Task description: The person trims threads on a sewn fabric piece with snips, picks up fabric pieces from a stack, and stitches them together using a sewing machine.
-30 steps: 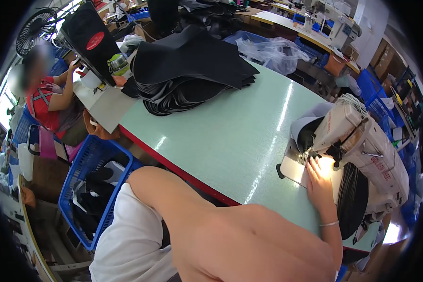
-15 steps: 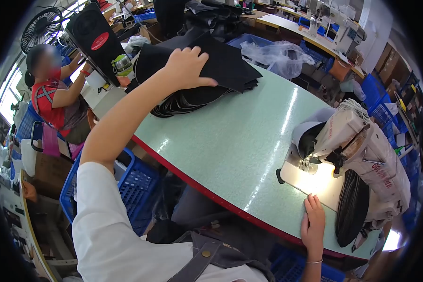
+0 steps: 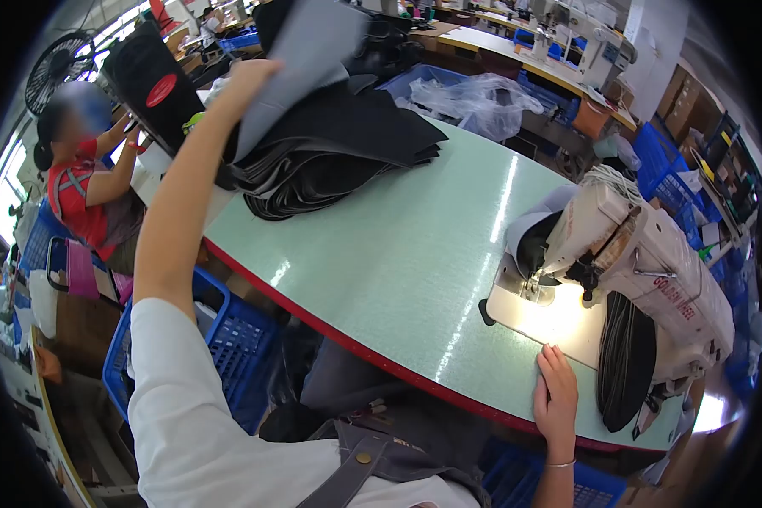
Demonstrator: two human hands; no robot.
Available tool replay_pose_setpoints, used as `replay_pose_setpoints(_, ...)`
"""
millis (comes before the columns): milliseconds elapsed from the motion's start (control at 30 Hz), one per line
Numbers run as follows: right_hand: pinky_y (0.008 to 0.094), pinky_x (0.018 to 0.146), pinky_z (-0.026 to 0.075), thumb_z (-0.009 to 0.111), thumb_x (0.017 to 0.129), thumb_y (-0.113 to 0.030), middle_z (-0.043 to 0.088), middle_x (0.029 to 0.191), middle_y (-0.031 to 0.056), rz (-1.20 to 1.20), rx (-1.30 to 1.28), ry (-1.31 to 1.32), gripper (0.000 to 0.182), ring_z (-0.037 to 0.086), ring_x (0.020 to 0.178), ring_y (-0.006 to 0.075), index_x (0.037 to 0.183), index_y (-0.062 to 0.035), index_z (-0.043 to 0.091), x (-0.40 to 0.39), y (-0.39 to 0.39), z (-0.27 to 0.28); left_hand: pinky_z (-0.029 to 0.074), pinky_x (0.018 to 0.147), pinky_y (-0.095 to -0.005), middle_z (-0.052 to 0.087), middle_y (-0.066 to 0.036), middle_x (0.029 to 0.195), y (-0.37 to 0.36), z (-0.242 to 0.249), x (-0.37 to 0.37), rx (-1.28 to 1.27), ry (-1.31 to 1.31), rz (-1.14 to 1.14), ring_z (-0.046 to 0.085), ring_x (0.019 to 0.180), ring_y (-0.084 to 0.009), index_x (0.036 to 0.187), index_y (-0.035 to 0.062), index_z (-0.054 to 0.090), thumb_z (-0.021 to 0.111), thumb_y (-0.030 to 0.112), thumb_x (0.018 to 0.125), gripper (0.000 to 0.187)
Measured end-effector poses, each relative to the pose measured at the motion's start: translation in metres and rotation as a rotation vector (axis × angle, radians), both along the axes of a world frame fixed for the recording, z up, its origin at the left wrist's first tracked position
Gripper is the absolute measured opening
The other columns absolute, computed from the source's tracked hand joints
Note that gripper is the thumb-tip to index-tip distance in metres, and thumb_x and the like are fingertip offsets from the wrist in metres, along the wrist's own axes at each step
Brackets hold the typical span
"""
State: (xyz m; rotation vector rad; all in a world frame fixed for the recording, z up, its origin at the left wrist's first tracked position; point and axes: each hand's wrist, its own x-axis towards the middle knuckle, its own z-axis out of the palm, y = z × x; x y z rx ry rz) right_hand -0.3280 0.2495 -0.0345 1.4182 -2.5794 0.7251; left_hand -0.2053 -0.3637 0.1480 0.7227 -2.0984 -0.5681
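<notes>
At the far left end of the table my left hand (image 3: 256, 78) is closed on the edge of a fabric panel (image 3: 317, 59), which is lifted and shows its grey side. Below it lies a thick stack of black panels (image 3: 347, 140), its layered edges fanned toward me. My right hand (image 3: 556, 389) lies with fingers stretched out at the front edge of the lit sewing machine bed (image 3: 516, 311). The sewing machine (image 3: 643, 254) stands just beyond that hand. Beside its bed hangs a bundle of dark curved pieces (image 3: 626, 364).
The green table (image 3: 372, 245) has a red front edge. Blue baskets (image 3: 237, 339) stand below it. A co-worker in red (image 3: 85, 186) sits at the left near a black speaker-like box (image 3: 152, 85). Behind the table, clear plastic (image 3: 474, 102) lies over a blue crate.
My left hand has gone from resting spread on the black stack to gripping a panel, now raised up and leftward with its grey side showing. My right hand stays by the machine bed.
</notes>
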Motion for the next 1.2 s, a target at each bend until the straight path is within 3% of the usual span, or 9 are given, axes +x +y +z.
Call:
replay_pose_setpoints(133,0.0456,0.105,0.039,0.057,0.084,0.001,0.059,0.130,0.0171,-0.012,-0.025,0.023,0.036,0.051,0.127,0.0355,0.119,0.0000,0.061,-0.002,-0.001,-0.001,0.047,0.077,-0.0308,0.070,-0.013,0.089,0.015,0.058,0.049,-0.278,0.038,0.292,0.063,0.081,-0.0183,0.107,-0.0020,0.067,0.060,0.036,0.091,0.042)
replay_pose_setpoints(200,0.0454,0.102,0.041,0.058,0.083,0.001,0.059,0.129,0.0168,0.036,-0.020,0.072,0.036,0.052,0.125,0.0354,0.118,-0.0002,0.061,-0.006,0.000,-0.004,0.038,0.061,-0.0274,0.053,-0.003,0.068,0.063,0.079,0.054,-0.572,0.089,0.027,0.046,0.066,-0.0094,0.090,-0.0036,0.060,0.058,0.032,0.094,0.036)
replay_pose_setpoints(300,0.0448,0.101,0.042,0.062,0.081,-0.002,0.062,0.123,0.0144,0.041,0.006,0.120,0.034,0.055,0.120,0.0326,0.115,-0.0020,0.062,-0.010,0.002,0.002,0.031,0.056,-0.0251,0.040,0.005,0.066,0.185,0.069,0.041,-0.235,-0.177,-0.225,0.038,0.066,-0.0044,0.071,0.0028,0.050,0.062,0.028,0.093,0.036)
replay_pose_setpoints(400,0.0429,0.099,0.044,0.065,0.080,-0.004,0.067,0.109,0.0094,-0.079,-0.069,0.308,0.028,0.061,0.111,0.0273,0.108,-0.0048,0.066,-0.012,-0.001,0.021,0.039,0.056,-0.0359,0.049,-0.010,0.069,0.274,0.013,0.012,-0.498,-0.359,-0.772,0.049,0.059,-0.0286,0.073,0.0011,0.053,0.065,0.021,0.087,0.027)
replay_pose_setpoints(500,0.0406,0.091,0.048,0.067,0.078,-0.006,0.067,0.103,0.0099,-0.242,-0.111,0.387,0.021,0.063,0.104,0.0274,0.099,-0.0043,0.069,-0.030,0.010,0.039,0.049,0.090,-0.0390,0.061,-0.018,0.117,0.304,-0.065,-0.024,-0.265,-0.814,-1.228,0.059,0.108,-0.0346,0.113,0.0039,0.061,0.070,0.028,0.084,0.039)
replay_pose_setpoints(667,0.0426,0.087,0.051,0.065,0.084,-0.019,0.067,0.105,0.0131,-0.550,-0.013,0.638,0.030,0.064,0.099,0.0331,0.109,-0.0024,0.063,-0.095,0.034,0.051,0.037,0.104,-0.0498,0.040,-0.019,0.145,0.344,-0.161,-0.042,-0.727,-0.636,-1.070,0.044,0.130,-0.0364,0.138,0.0073,0.047,0.065,0.035,0.087,0.061)
replay_pose_setpoints(800,0.0473,0.085,0.050,0.057,0.093,-0.025,0.064,0.109,0.0260,-0.635,0.213,0.203,0.036,0.061,0.098,0.0430,0.118,0.0002,0.062,-0.111,0.038,0.070,0.025,0.109,-0.0589,0.031,-0.020,0.152,0.339,-0.174,-0.034,-0.586,-0.589,-1.046,0.033,0.138,-0.0381,0.145,0.0091,0.041,0.064,0.040,0.086,0.070)
replay_pose_setpoints(1000,0.0512,0.079,0.051,0.051,0.090,-0.011,0.065,0.104,0.0213,-0.551,0.275,0.254,0.027,0.062,0.094,0.0413,0.115,-0.0034,0.058,-0.123,0.052,0.065,0.023,0.110,-0.0593,0.038,-0.021,0.146,0.341,-0.168,-0.012,-0.566,-0.592,-0.923,0.038,0.133,-0.0388,0.147,0.0114,0.039,0.065,0.043,0.084,0.075)
replay_pose_setpoints(1200,0.0470,0.104,0.042,0.053,0.078,-0.003,0.069,0.111,0.0086,-0.146,0.427,0.347,0.030,0.062,0.111,0.0256,0.103,-0.0062,0.070,-0.031,0.033,0.102,0.032,0.108,-0.0510,0.049,-0.021,0.127,0.322,-0.133,-0.056,-0.208,-0.900,-1.105,0.049,0.116,-0.0356,0.109,0.0092,0.056,0.075,0.039,0.077,0.047)
